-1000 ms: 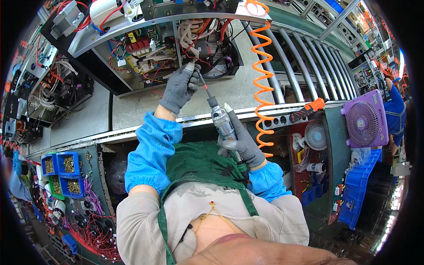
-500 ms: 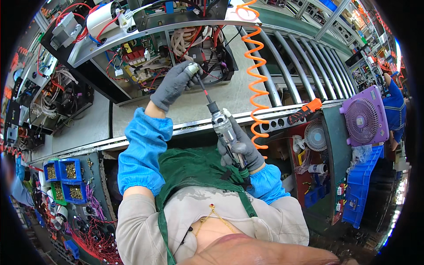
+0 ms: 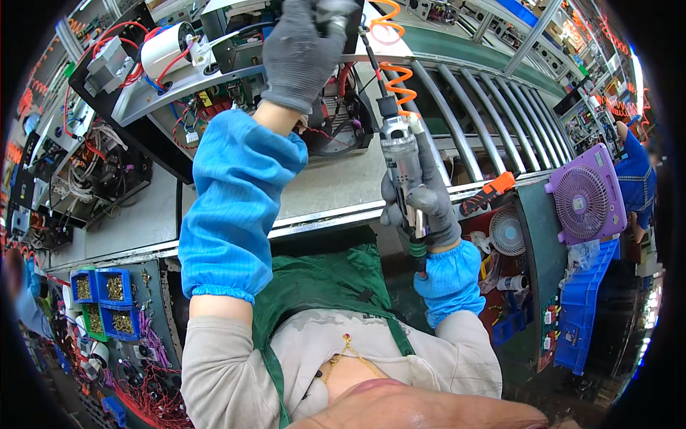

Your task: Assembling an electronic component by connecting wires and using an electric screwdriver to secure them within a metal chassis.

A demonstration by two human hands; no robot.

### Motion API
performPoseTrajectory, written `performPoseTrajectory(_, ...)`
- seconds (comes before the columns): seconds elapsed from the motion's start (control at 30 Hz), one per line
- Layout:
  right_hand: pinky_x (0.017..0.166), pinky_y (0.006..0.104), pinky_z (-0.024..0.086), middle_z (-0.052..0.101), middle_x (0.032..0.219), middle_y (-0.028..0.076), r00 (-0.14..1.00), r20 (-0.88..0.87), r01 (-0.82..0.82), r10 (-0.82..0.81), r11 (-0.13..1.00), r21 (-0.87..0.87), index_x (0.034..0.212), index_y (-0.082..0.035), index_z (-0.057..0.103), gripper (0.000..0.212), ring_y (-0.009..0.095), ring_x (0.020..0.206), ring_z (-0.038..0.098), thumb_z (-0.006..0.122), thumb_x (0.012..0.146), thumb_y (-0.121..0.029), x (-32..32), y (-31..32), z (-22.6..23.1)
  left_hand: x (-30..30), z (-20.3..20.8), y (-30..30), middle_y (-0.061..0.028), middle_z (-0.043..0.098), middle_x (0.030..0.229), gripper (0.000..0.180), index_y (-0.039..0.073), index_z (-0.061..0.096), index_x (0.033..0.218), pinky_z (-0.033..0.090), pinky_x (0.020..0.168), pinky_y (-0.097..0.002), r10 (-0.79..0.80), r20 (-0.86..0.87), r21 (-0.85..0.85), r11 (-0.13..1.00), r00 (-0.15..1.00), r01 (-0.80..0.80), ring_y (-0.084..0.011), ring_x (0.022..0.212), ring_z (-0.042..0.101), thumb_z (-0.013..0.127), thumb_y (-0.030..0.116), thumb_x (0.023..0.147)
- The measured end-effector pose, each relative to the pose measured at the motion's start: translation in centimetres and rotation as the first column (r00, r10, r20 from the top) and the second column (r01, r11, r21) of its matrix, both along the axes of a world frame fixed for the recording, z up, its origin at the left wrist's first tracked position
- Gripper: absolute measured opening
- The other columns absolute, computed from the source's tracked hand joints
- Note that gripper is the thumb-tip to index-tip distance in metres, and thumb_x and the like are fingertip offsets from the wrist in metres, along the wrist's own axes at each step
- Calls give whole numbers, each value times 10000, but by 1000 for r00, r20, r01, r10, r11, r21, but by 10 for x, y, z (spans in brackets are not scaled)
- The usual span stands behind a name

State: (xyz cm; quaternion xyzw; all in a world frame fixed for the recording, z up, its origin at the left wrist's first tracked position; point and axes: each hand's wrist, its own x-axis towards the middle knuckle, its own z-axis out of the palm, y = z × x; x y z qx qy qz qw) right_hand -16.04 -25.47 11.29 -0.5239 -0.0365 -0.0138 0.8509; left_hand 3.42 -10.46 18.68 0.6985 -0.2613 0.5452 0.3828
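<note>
My right hand [image 3: 437,214], in a grey glove, is wrapped round a silver air screwdriver [image 3: 401,159]. Its long bit points away from me, with the tip close to the right end of a metal chassis [image 3: 136,107]. Beyond the chassis's near edge, my left hand [image 3: 299,64] reaches over the top, also gloved in grey. Motion smears its fingers, so whether they hold anything is not visible. Wires and circuit boards fill the chassis, and a white cylinder [image 3: 166,46] lies on its upper left. Part of the interior is hidden behind my left hand and sleeve.
An orange coiled hose [image 3: 396,79] hangs beside the screwdriver. Metal rollers [image 3: 464,129] run off to the right. An orange-and-black tool [image 3: 488,193] lies at the bench edge, near a purple fan [image 3: 582,193]. Blue bins [image 3: 123,322] of small brass-coloured parts stand at left.
My left hand has moved away from the screwdriver bit, farther forward over the chassis top. My right hand has carried the screwdriver forward and to the right.
</note>
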Motion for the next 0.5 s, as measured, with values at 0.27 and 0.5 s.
performPoseTrajectory(0.27, 468, 273, 551, 561, 885, 141, 996, 77, -44, 50, 996, -77, 1480, -197, 194, 1043, 141, 616, 574, 744, 608, -355, 24, -8, 36, 25, 5, 23, -232, 623, 877, 381, 26, 575, 1016, 507, 755, -447, 171, -266, 325, 942, 949, -78, -354, 840, 628, 597, 321, 776)
performPoseTrajectory(0.5, 465, 270, 553, 552, 850, 137, 993, 18, -110, 114, 982, -156, 1474, -175, 219, 970, 145, 595, 577, 706, 647, -312, 24, -14, 54, 22, 3, 31, -55, 568, 694, 332, 41, 539, 1138, 456, 514, -266, -252, -531, 87, 933, 809, 349, -113, 592, 551, 586, 172, 837)
